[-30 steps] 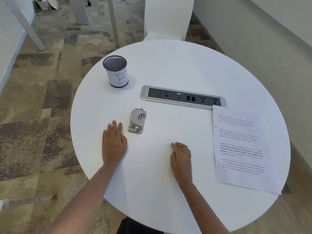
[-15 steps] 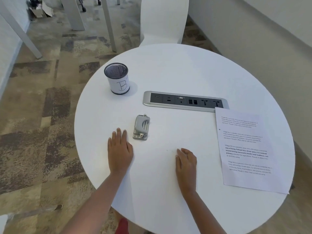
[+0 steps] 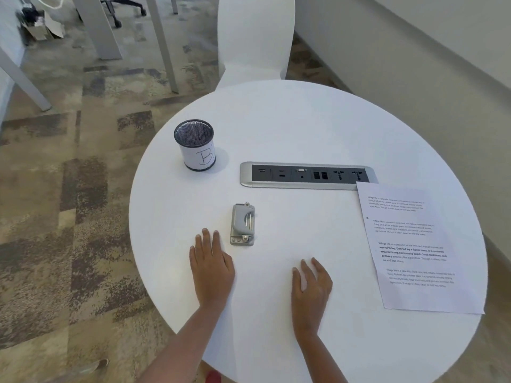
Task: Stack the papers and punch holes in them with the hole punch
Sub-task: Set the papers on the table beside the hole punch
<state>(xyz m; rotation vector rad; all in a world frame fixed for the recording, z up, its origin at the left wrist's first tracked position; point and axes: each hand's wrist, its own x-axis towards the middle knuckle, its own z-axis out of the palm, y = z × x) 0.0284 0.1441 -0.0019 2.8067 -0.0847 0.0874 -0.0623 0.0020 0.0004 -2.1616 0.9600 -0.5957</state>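
A small grey metal hole punch (image 3: 243, 224) lies on the round white table (image 3: 290, 128), near the middle. Printed papers (image 3: 414, 247) lie flat at the table's right edge, one corner over the socket strip. My left hand (image 3: 211, 266) rests flat on the table, palm down, just left of and below the punch, not touching it. My right hand (image 3: 311, 288) also rests on the table, fingers loosely curved, well left of the papers. Neither hand holds anything.
A black mesh pen cup (image 3: 196, 145) labelled "B" stands at the table's left rear. A silver socket strip (image 3: 307, 175) is set into the tabletop. A white chair (image 3: 254, 37) stands behind the table. Carpet and table legs lie to the left.
The view has shifted, so the table appears lower and further right in the frame. Both hands stay flat in the same places on the table. Nothing has been picked up.
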